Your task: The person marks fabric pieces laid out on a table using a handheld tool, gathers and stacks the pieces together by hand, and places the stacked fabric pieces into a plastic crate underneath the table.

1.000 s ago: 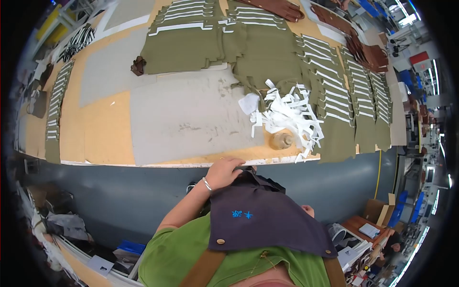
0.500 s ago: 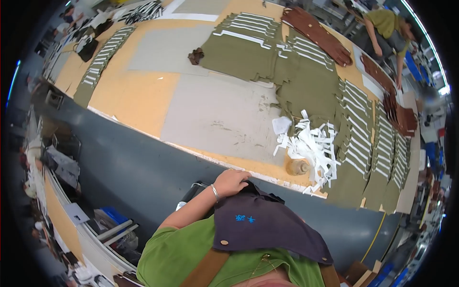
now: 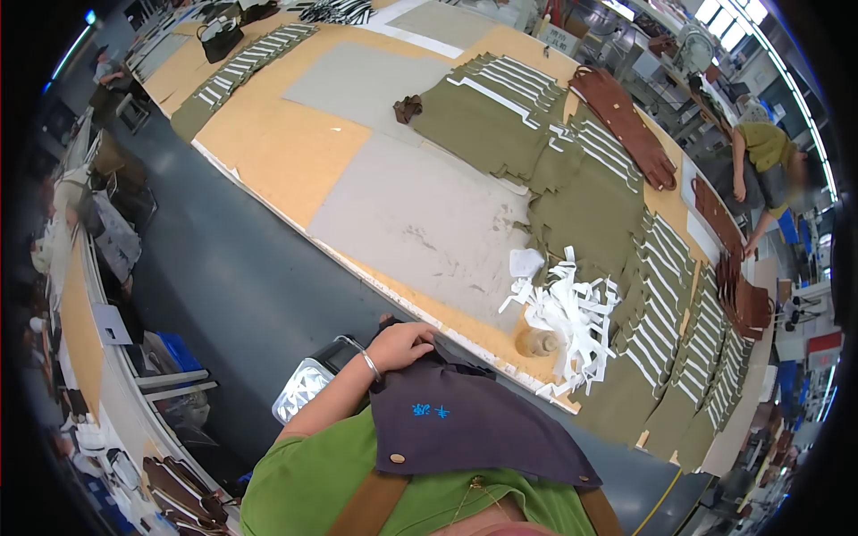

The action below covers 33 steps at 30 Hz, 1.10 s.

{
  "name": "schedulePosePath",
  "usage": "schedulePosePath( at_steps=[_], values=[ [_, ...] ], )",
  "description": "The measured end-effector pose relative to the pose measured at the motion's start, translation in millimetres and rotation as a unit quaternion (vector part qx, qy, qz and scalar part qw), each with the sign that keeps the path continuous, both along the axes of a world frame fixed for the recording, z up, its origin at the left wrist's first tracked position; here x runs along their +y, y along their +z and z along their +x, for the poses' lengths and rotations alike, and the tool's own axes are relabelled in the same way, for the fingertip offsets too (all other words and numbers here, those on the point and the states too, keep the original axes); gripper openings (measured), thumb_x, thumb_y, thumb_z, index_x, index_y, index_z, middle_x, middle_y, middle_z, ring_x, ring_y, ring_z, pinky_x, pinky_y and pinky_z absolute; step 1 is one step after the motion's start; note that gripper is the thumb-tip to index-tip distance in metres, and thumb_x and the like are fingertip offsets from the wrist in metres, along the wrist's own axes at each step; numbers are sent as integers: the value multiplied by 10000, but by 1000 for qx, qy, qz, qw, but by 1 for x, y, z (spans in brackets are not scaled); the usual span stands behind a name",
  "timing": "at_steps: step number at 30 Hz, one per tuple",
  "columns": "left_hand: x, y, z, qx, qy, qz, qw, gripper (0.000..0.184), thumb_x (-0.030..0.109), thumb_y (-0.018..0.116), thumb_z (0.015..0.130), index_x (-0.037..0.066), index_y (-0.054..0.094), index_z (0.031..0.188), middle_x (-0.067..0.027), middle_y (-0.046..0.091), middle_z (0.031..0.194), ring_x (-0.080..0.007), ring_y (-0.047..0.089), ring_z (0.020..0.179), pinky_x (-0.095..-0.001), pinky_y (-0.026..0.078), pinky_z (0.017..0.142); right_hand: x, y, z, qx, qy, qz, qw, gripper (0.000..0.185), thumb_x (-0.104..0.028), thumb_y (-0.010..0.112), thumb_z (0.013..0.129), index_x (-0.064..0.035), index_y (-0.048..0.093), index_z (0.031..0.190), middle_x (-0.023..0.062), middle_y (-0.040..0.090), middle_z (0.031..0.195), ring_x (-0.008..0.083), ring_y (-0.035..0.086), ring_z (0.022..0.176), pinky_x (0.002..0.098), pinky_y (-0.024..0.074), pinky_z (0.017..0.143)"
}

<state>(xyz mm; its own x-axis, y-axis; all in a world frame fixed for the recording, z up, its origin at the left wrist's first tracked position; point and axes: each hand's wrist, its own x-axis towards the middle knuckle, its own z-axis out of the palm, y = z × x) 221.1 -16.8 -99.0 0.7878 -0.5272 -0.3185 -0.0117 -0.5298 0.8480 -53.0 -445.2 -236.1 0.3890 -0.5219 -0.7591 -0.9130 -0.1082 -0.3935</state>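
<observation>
My left hand (image 3: 400,347), with a silver bracelet (image 3: 371,366) at the wrist, is at waist height by the near table edge. Its fingers are bent together over dark material in front of my dark apron (image 3: 474,420); what they hold is hidden. My right hand is out of view. On the table beyond, a tangle of white strips (image 3: 572,322) lies beside a roll of tape (image 3: 539,342) and a small white piece (image 3: 526,263). Olive-green sheets (image 3: 581,214) spread behind them, several pieces carrying rows of white strips (image 3: 657,308).
Brown leather-like pieces (image 3: 621,125) lie along the far right, where a person in an olive top (image 3: 767,147) bends over. A black bag (image 3: 220,40) stands at the far left. Below my arm is a shiny silver object (image 3: 302,389). Another workbench (image 3: 80,339) runs along the left.
My view has turned and tilted, so the table appears more slanted and more of the room shows. My left hand has shifted slightly left in view, still by the table edge.
</observation>
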Motion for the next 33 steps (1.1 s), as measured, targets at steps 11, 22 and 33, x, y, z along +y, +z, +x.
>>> schedulePosePath(
  at_steps=[11, 22, 33],
  values=[
    [137, -64, 214, 180, 354, -176, 901, 527, 188, 652, 907, 30, 467, 1374, -53, 610, 1194, -90, 549, 961, -253, 445, 838, 77, 8, 90, 21, 14, 14, 1000, 367, -228, 696, 846, 46, 637, 1084, 136, 686, 925, 191, 649, 840, 315, 511, 746],
    [234, -150, 523, 196, 514, -316, 772, 199, 179, 647, 888, 50, 501, 847, -13, 483, 631, -102, 408, 485, -264, 301, 416, 280, 41, 236, 41, -45, 22, 998, 374, -230, 698, 844, 46, 636, 1089, 142, 686, 934, 198, 650, 850, 316, 510, 753],
    [206, -138, 601, 230, 525, -341, 745, 223, 194, 672, 894, 29, 550, 981, -65, 598, 807, -130, 547, 615, -286, 424, 464, 366, 60, 260, 45, -115, 21, 992, 381, -232, 699, 841, 45, 635, 1095, 148, 685, 943, 204, 650, 860, 316, 509, 761]
  ],
)
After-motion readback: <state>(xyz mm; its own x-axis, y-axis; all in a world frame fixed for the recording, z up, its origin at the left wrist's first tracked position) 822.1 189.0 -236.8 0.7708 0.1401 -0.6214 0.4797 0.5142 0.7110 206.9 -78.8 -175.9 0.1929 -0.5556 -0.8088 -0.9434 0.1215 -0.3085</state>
